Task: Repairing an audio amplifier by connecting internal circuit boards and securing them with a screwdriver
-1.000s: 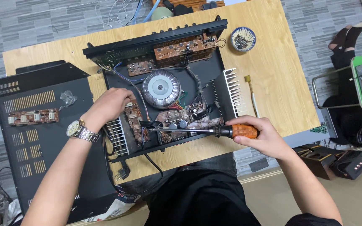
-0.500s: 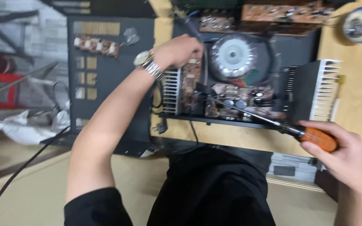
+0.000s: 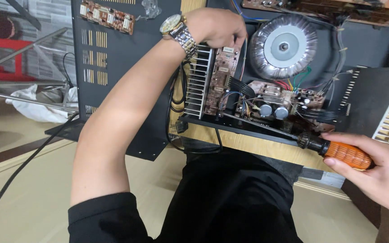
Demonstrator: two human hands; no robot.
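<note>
A single head-worn camera looks steeply down from close above the person's lap, onto the near edge of the wooden table (image 3: 266, 146) and the opened amplifier chassis (image 3: 361, 49); floor fills the left.

Soft, even indoor light falls from above, bright enough to show fine detail. Shadows are faint and diffuse. A mild sheen sits on the round silver-wrapped toroidal transformer (image 3: 283, 46) and the metal wristwatch (image 3: 179, 30). The middle is sharp; the upper left corner and the person's black clothing at the bottom look softer, with slight wide-angle stretch toward the edges.
</note>
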